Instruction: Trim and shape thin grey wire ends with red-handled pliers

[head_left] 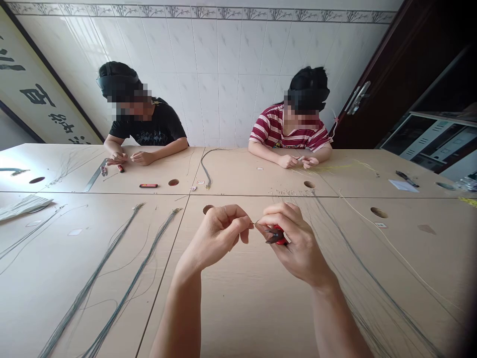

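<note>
My left hand (pixel 223 233) is closed in a pinch on the end of a thin cord (pixel 255 223). Facing it, my right hand (pixel 298 246) pinches the cord from the other side, the two fingertips a small gap apart. Tucked in my right palm are small pliers (pixel 276 235) with dark jaws and red handles. Whether a small fitting sits on the cord between the fingers is too small to tell. Both hands are held above the table, near its centre seam.
Bundles of grey-green cords (pixel 112 263) lie on the left of the table (pixel 238 308); more cords (pixel 357 248) stretch along the right. Small metal pieces (pixel 290 192) lie beyond my hands. Across sit two people, one in black (pixel 158 127), one in stripes (pixel 268 129). A red-and-black marker (pixel 148 186) lies between.
</note>
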Tool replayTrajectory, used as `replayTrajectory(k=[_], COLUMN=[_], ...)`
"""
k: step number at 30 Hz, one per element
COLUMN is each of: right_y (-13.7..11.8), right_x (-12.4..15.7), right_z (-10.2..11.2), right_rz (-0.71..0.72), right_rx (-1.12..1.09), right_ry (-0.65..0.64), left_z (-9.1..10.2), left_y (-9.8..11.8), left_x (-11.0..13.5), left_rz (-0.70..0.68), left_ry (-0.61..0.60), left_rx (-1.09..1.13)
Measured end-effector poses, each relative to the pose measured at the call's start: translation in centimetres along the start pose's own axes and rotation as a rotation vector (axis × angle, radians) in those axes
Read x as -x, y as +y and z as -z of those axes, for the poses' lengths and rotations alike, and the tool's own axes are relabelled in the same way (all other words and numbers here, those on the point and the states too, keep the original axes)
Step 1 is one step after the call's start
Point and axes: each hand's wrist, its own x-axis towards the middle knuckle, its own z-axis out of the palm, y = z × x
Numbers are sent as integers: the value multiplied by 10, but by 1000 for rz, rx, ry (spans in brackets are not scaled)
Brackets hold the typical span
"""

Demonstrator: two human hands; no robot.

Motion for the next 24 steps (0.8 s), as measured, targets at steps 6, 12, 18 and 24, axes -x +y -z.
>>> replayTrajectory(k=[6,12,18,24], right_y=[1,2,2,6], right_x=[0,1,0,2], right_z=[0,-1,-3,-5], right_rz=[3,1,-25,-67], right_rx=[11,6,-33,-63], right_ry=[-13,-13,27,43], left_z=[0,0,3,7], left_y=[-1,-4,-3,-5], left_x=[0,-1,-1,-3], left_rz=[-1,-20,-21,-12], left_ry=[2,-5,31,31], left_rx=[-20,-31,-25,3])
